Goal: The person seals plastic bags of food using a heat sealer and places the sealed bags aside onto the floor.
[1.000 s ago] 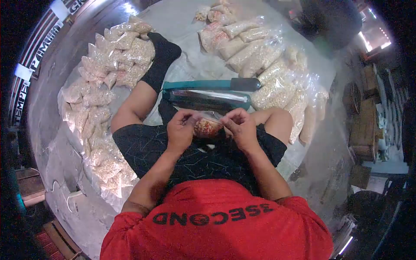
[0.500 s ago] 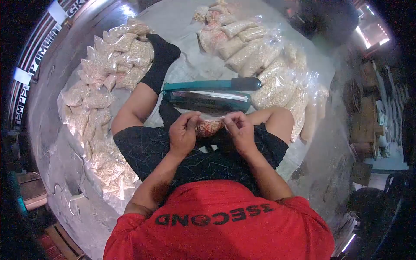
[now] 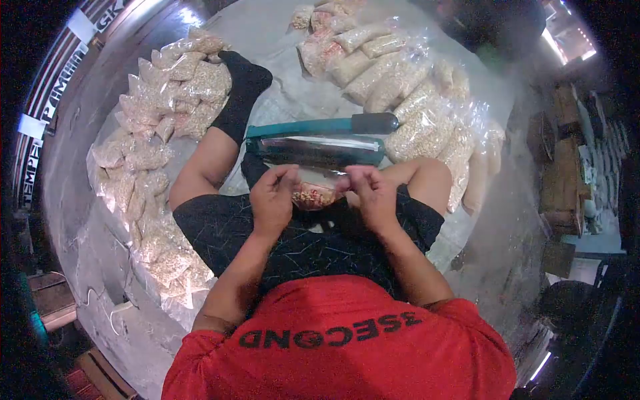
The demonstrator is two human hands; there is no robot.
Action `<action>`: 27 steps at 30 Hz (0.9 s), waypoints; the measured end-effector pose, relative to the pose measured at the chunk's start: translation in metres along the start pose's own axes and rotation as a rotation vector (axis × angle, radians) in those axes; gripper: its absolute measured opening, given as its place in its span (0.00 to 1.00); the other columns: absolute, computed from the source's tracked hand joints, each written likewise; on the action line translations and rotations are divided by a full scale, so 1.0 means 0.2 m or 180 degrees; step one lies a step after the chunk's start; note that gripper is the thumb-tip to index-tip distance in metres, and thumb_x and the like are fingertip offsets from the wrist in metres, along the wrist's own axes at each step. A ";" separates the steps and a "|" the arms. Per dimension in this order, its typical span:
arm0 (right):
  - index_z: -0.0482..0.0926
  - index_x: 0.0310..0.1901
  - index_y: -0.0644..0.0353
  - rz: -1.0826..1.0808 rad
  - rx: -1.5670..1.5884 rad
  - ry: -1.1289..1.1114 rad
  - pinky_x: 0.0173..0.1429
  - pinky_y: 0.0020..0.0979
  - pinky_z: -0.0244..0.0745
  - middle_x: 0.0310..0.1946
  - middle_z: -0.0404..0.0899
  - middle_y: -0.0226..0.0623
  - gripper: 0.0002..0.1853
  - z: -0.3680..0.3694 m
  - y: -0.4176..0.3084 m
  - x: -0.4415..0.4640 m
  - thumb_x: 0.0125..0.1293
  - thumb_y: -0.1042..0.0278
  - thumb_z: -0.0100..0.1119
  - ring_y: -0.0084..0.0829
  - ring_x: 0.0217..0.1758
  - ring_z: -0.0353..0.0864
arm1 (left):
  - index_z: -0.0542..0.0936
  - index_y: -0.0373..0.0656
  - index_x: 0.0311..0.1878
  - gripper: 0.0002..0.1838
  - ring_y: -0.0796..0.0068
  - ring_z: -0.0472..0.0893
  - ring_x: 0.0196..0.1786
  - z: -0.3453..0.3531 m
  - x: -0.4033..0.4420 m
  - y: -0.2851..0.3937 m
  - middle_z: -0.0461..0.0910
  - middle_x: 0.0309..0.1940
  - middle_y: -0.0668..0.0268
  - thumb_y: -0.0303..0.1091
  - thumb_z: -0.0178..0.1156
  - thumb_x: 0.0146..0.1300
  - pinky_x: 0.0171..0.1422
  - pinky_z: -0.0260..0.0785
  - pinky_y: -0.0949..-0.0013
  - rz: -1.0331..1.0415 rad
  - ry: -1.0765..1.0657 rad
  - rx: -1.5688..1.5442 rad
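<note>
A clear plastic bag of pale bean-like pieces with red print hangs between my hands, above my lap. My left hand pinches one upper corner with thumb and fingers. At the opposite corner my right hand grips the bag's edge. The upper part of the bag is see-through and stretched flat, while its contents sit in the bottom. Just beyond my fingers lies a teal bag sealer, its arm ending in a black handle.
Filled clear bags form a curved heap on the left, and more filled bags lie on the right. A pale sheet covers the floor under them. My outstretched leg in a black sock borders the left heap.
Both hands have risen slightly toward the sealer, bringing the bag with them. More of the bag's clear upper part now shows, stretched between my fingers.
</note>
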State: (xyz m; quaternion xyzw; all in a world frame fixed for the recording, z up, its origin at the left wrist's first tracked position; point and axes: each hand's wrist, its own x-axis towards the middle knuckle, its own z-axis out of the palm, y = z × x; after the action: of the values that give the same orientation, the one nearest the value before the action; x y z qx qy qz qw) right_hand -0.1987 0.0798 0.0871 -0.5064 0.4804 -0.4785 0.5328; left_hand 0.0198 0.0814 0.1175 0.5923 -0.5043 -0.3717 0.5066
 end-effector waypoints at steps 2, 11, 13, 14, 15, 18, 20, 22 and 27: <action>0.77 0.56 0.64 0.0786 0.0377 0.0378 0.40 0.25 0.80 0.57 0.82 0.42 0.11 -0.02 -0.01 0.03 0.76 0.74 0.57 0.25 0.40 0.85 | 0.85 0.34 0.49 0.10 0.78 0.84 0.40 -0.01 0.05 -0.04 0.86 0.37 0.66 0.31 0.65 0.73 0.48 0.77 0.74 -0.0285 -0.0068 -0.0228; 0.82 0.54 0.65 -0.0071 0.0057 -0.0214 0.66 0.33 0.76 0.56 0.86 0.40 0.11 0.05 0.08 0.01 0.74 0.72 0.63 0.32 0.58 0.83 | 0.84 0.35 0.51 0.09 0.79 0.84 0.38 0.01 0.08 -0.11 0.86 0.37 0.65 0.30 0.64 0.73 0.45 0.79 0.73 -0.0381 -0.0257 -0.0425; 0.82 0.50 0.66 0.0414 0.0406 -0.0013 0.58 0.31 0.78 0.48 0.88 0.39 0.11 0.04 0.06 0.03 0.77 0.66 0.60 0.26 0.55 0.84 | 0.85 0.35 0.51 0.09 0.78 0.84 0.39 0.01 0.07 -0.14 0.86 0.36 0.65 0.30 0.64 0.73 0.45 0.80 0.72 -0.0357 -0.0244 -0.0477; 0.83 0.51 0.66 0.0164 0.0383 0.0100 0.56 0.30 0.79 0.44 0.89 0.38 0.12 0.04 0.11 0.03 0.79 0.64 0.58 0.25 0.47 0.85 | 0.84 0.35 0.50 0.10 0.78 0.85 0.39 0.01 0.07 -0.16 0.86 0.36 0.64 0.31 0.65 0.73 0.45 0.80 0.72 -0.0503 -0.0325 -0.0619; 0.83 0.51 0.66 0.0156 0.0384 0.0094 0.56 0.30 0.79 0.44 0.89 0.38 0.12 0.06 0.11 0.04 0.79 0.64 0.58 0.25 0.47 0.85 | 0.84 0.35 0.50 0.10 0.77 0.85 0.39 0.01 0.08 -0.17 0.86 0.36 0.64 0.32 0.65 0.73 0.45 0.80 0.71 -0.0638 -0.0404 -0.0765; 0.83 0.51 0.65 0.0315 0.0618 0.0443 0.52 0.28 0.80 0.43 0.88 0.38 0.13 0.09 0.09 0.03 0.79 0.63 0.58 0.25 0.44 0.85 | 0.84 0.35 0.50 0.11 0.76 0.85 0.39 0.02 0.09 -0.21 0.86 0.36 0.62 0.33 0.65 0.73 0.44 0.80 0.71 -0.0518 -0.0287 -0.0553; 0.83 0.51 0.65 0.0124 0.0013 0.0460 0.50 0.27 0.81 0.42 0.88 0.37 0.14 0.08 0.09 0.03 0.79 0.62 0.58 0.24 0.42 0.86 | 0.84 0.34 0.50 0.12 0.76 0.85 0.39 0.01 0.08 -0.18 0.86 0.37 0.62 0.35 0.65 0.73 0.46 0.80 0.71 -0.0642 -0.0328 -0.0566; 0.83 0.51 0.65 0.0203 0.0185 0.0462 0.50 0.27 0.81 0.41 0.88 0.36 0.13 0.09 0.07 0.02 0.79 0.62 0.58 0.24 0.42 0.85 | 0.84 0.34 0.49 0.13 0.76 0.85 0.40 0.01 0.09 -0.15 0.87 0.38 0.61 0.36 0.65 0.73 0.48 0.80 0.71 -0.0741 -0.0362 -0.0583; 0.83 0.51 0.66 0.0433 0.0320 0.0516 0.50 0.29 0.81 0.40 0.88 0.36 0.14 0.10 0.04 0.02 0.79 0.62 0.57 0.24 0.42 0.85 | 0.84 0.35 0.50 0.13 0.76 0.84 0.42 0.04 0.10 -0.24 0.87 0.43 0.60 0.37 0.63 0.74 0.53 0.77 0.70 -0.0836 -0.1030 -0.1565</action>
State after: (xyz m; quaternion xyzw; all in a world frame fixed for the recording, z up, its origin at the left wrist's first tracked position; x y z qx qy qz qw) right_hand -0.1777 0.0775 0.0799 -0.4048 0.5306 -0.5041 0.5481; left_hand 0.0264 0.0592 0.0699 0.4454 -0.3926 -0.6340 0.4955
